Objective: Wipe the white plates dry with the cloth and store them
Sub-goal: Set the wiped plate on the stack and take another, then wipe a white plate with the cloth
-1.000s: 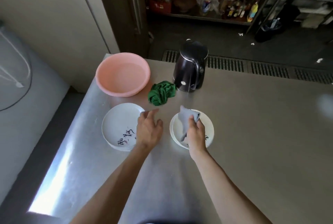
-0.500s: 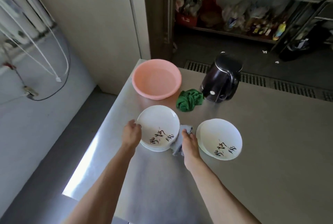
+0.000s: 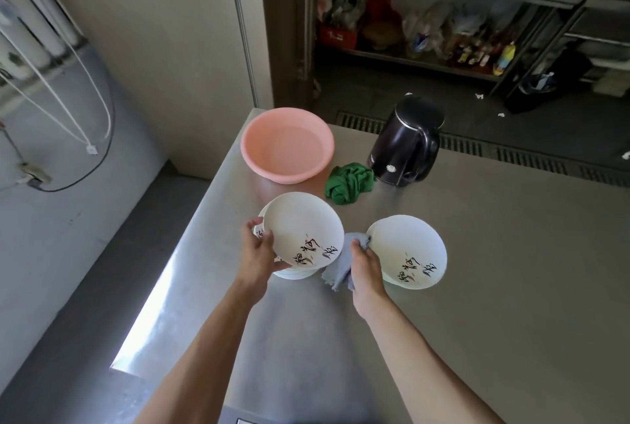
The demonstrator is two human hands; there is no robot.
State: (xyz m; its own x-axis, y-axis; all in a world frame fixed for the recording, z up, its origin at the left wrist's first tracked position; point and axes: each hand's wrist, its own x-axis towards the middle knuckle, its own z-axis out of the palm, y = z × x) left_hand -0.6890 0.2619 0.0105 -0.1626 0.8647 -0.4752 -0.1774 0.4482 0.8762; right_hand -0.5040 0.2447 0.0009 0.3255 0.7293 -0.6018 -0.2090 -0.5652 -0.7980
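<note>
From the head camera, your left hand (image 3: 259, 253) grips the near-left rim of a white plate (image 3: 301, 231), thumb on top and fingers curled underneath. The plate is tilted, its gripped edge raised off the other white plates (image 3: 294, 274) stacked beneath it on the steel table (image 3: 494, 287). Black brush lettering runs along the near part of its face. Your right hand (image 3: 367, 263) is closed around a grey-blue cloth (image 3: 338, 267), whose bunched top pokes out above your fingers while a loose end hangs down towards the table. That hand sits in the gap between the tilted plate and a second white plate (image 3: 407, 248) to the right, which rests on the table with the same lettering. The cloth's top lies right against that plate's left rim; you cannot tell whether it touches. Farther back on the table stand a pink basin (image 3: 287, 145) and a dark kettle (image 3: 405, 146), with a crumpled green cloth (image 3: 348, 182) between them, just beside the kettle's base.
</note>
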